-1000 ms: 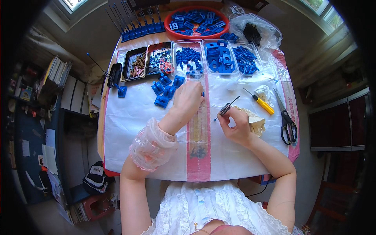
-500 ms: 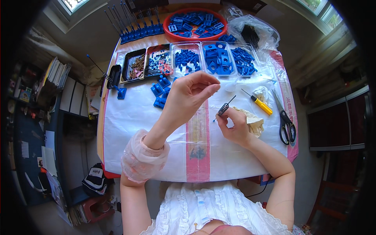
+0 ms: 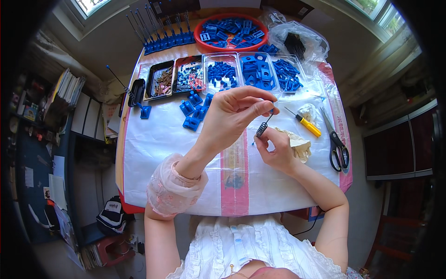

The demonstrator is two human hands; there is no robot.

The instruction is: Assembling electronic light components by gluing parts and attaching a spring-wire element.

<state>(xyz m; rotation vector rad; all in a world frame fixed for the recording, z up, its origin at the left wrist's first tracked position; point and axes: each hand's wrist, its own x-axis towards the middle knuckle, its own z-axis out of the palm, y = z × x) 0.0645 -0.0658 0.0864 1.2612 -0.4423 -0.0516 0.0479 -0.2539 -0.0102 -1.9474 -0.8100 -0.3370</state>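
My right hand (image 3: 281, 149) is closed on a thin dark rod with a black coil spring (image 3: 262, 129) around it; a small blue tip shows at its lower end. Above it, my left hand (image 3: 232, 114) pinches a small blue piece (image 3: 272, 111) at the rod's upper end. Fingertips hide most of that piece, so I cannot tell if it sits on the rod. Just right of my right hand lies a crumpled cream cloth (image 3: 299, 145). Beyond my left wrist are several blue bases (image 3: 191, 122) with upright stubs.
Trays of small blue parts (image 3: 222, 72), blue plates (image 3: 257, 69) and brown screws (image 3: 163, 83) line the back. Behind stands a red basin (image 3: 231, 48). A yellow screwdriver (image 3: 310, 127) and black-handled scissors (image 3: 339, 153) lie right. Finished-looking rod assemblies (image 3: 169, 41) stand far left.
My left hand has moved right and slightly down, bringing its pinched fingertips to the rod's upper end. The right hand with rod and spring has stayed nearly still.
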